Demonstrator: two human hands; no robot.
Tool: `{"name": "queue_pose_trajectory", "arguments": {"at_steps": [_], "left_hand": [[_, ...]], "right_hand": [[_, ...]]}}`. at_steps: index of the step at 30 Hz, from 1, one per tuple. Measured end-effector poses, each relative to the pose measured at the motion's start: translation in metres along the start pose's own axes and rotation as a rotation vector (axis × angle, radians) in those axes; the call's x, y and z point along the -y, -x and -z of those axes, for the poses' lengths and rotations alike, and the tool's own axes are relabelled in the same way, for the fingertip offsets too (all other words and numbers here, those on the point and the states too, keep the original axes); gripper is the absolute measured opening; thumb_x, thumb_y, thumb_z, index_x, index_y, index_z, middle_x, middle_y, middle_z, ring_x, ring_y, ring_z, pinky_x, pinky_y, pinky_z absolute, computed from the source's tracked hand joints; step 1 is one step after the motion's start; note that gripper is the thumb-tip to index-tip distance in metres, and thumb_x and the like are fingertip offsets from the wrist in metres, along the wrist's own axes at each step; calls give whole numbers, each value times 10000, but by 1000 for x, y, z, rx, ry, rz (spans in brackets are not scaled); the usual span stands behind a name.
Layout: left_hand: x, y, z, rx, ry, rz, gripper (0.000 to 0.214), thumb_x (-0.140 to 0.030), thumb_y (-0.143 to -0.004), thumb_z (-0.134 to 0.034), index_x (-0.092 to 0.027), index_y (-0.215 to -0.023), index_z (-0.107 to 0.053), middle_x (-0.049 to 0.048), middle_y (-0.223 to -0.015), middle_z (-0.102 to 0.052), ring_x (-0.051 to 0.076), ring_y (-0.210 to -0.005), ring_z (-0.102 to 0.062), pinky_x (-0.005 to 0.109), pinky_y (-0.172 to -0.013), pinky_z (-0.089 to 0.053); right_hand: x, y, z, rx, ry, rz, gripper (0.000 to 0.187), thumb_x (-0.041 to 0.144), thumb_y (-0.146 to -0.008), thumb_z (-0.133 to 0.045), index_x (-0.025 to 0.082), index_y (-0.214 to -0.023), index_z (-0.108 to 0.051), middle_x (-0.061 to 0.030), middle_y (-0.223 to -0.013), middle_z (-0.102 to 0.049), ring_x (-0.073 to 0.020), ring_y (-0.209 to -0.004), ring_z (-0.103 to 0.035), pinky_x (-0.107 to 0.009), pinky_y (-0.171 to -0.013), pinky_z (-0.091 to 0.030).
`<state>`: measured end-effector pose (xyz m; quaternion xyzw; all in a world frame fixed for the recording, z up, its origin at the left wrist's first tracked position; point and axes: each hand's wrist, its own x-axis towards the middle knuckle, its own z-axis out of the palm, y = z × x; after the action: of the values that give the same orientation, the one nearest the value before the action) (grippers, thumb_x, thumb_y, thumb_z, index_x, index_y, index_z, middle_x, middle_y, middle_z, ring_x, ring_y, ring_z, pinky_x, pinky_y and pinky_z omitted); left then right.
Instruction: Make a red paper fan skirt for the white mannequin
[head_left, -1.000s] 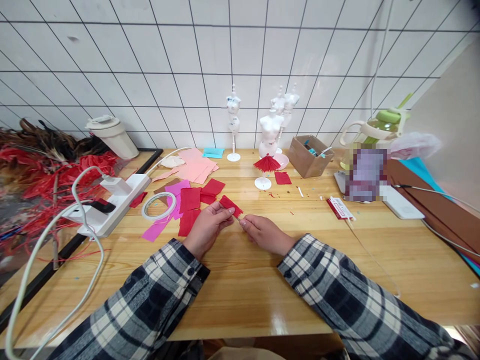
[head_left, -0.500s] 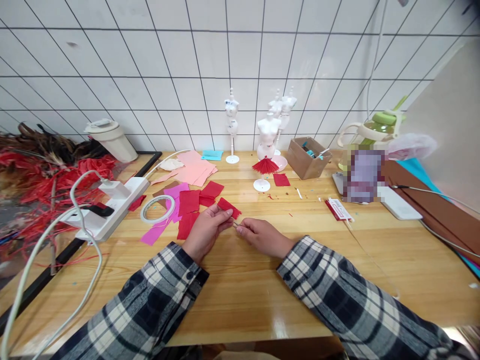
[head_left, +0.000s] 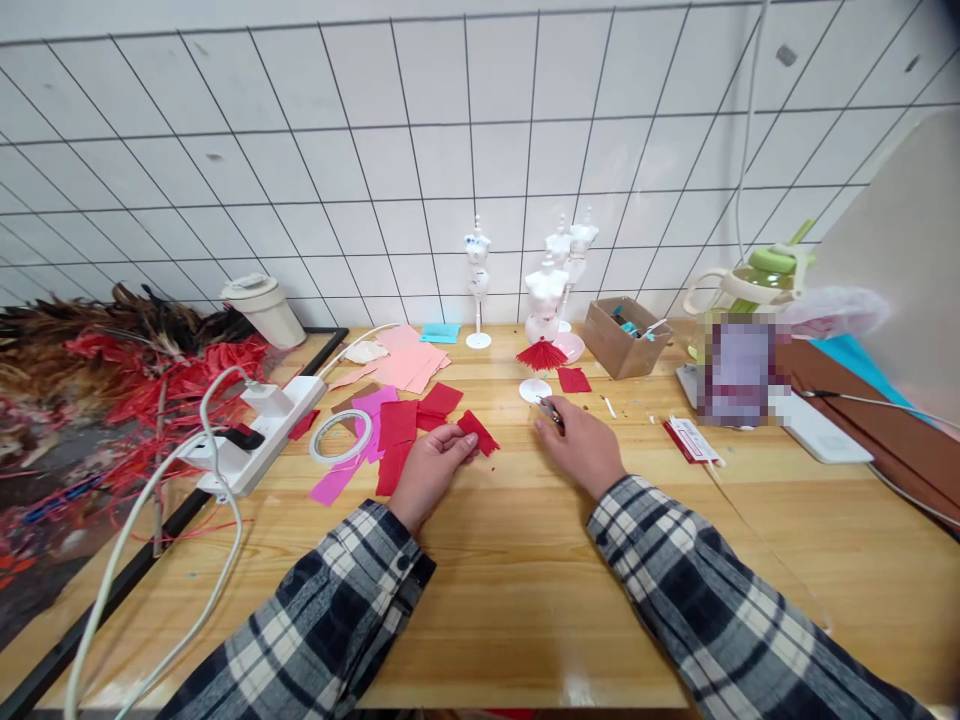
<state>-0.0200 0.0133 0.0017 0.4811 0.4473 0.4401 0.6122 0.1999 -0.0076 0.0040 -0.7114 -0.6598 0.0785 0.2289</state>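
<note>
On the wooden table [head_left: 487, 620] stands a little white mannequin [head_left: 545, 292]. In front of it I see the left hand [head_left: 435, 465] and right hand [head_left: 581, 442]. Just beside some red pieces [head_left: 397, 424], the left pinches a frayed red scrap [head_left: 478, 433]; the right grips a small dark tool [head_left: 553, 414].

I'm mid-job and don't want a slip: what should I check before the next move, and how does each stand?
1. Left hand has the red piece pinched: ok.
2. Right hand has hold of the small dark tool: ok; its exact type, cannot tell.
3. Tool tip clear of the white base: cannot tell.
4. Front mannequin upright: ok.
5. Wood beside the red piece free of scraps: not ok, a red bit lies there.
</note>
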Motion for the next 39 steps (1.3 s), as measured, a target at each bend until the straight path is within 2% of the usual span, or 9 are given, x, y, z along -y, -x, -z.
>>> {"name": "queue_pose_trajectory", "arguments": {"at_steps": [5,14,16,19,21,25,29,34,39], "left_hand": [[-1,-3,10,-96,81,-17,310,-375,-610,-808,-157,-704,-608,-13,-676,-635,115,-662,-604,242,-704,-485],[1,-4,16,-127,131,5,334,-364,-605,-814,-156,-719,-580,-32,-681,-600,96,-648,-590,219,-675,-489],[1,-4,17,-135,132,12,334,-369,-604,-812,-162,-720,-577,-33,-681,-603,99,-648,-591,222,-682,-495],[0,-5,16,-177,157,5,335,-371,-601,-810,-166,-733,-580,-27,-704,-619,105,-657,-597,227,-697,-504],[0,-5,16,-206,181,-5,348,-368,-585,-818,-170,-729,-572,-26,-706,-618,113,-660,-604,237,-704,-511],[0,-5,16,-186,161,-11,350,-364,-584,-823,-166,-709,-563,-24,-700,-610,112,-656,-599,236,-698,-507],[4,-5,18,-133,113,-8,321,-364,-618,-808,-159,-715,-582,-18,-696,-603,111,-657,-590,234,-692,-497],[7,-5,18,-65,1,-38,285,-385,-674,-769,-163,-724,-597,-20,-682,-606,110,-656,-580,227,-690,-480],[5,-6,15,-12,-99,-39,324,-443,-670,-753,-148,-736,-636,-1,-674,-625,119,-642,-569,226,-659,-464]], "right_hand": [[-7,-15,-7,85,63,-111,359,359,-924,-444,235,-1249,-535,-86,-1094,-688,-231,-915,-639,-290,-693,-396],[9,-10,-6,-88,-182,50,381,297,-993,-287,180,-1251,-542,-96,-1088,-685,-190,-1027,-601,-280,-872,-395],[13,-1,-3,42,-222,162,365,280,-989,-297,193,-1242,-546,-73,-1027,-705,-175,-971,-625,-269,-851,-406],[25,13,-2,330,-152,487,286,302,-953,-396,224,-1085,-638,-56,-921,-717,-181,-895,-639,-267,-803,-419],[31,16,-3,352,-73,546,297,301,-960,-378,209,-1019,-654,-75,-899,-712,-192,-872,-639,-283,-796,-417],[24,5,-4,164,38,319,361,285,-993,-295,182,-1058,-635,-122,-990,-697,-221,-965,-625,-317,-844,-404],[4,-7,1,92,117,83,359,303,-994,-275,204,-1174,-569,-118,-967,-700,-228,-873,-644,-322,-751,-409],[-21,-12,13,-141,210,-52,386,194,-920,-382,176,-1286,-503,-146,-1109,-648,-263,-1008,-578,-353,-828,-369],[-51,-19,14,-174,223,-98,510,82,-847,-414,178,-1343,-488,-132,-1185,-622,-271,-1125,-510,-388,-934,-325]]}}
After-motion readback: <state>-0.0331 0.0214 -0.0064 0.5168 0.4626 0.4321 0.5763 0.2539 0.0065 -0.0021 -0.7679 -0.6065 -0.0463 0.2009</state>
